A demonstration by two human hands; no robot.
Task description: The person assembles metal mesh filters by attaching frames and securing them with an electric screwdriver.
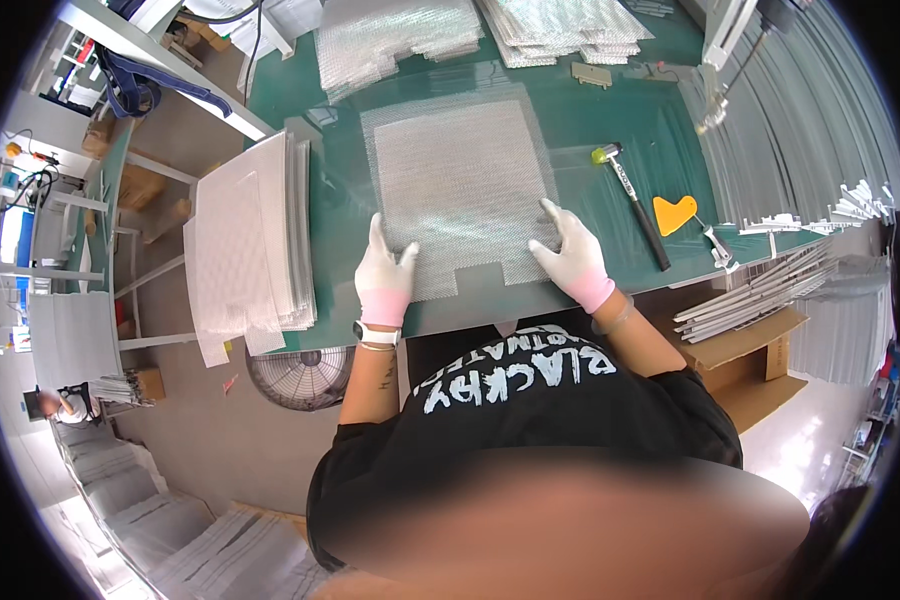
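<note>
A silvery translucent mesh sheet [460, 170] with a notch in its near edge lies flat on the green table in front of me. Its far and right borders show a second, larger layer beneath. My left hand [385, 270], in a white glove with a pink cuff, rests at the sheet's near left edge, thumb and index finger spread. At the near right edge, my right hand [573, 258], gloved alike, touches the sheet with thumb and index finger apart. The other fingers of both hands are mostly hidden.
Stacked mesh sheets [245, 230] stand at the table's left edge; more piles [400, 40] lie at the back. Right of the sheet are a hammer [632, 205] and a yellow scraper [674, 214]. White strips [755, 290] sit over an open cardboard box [760, 370]. A floor fan [300, 378] stands below left.
</note>
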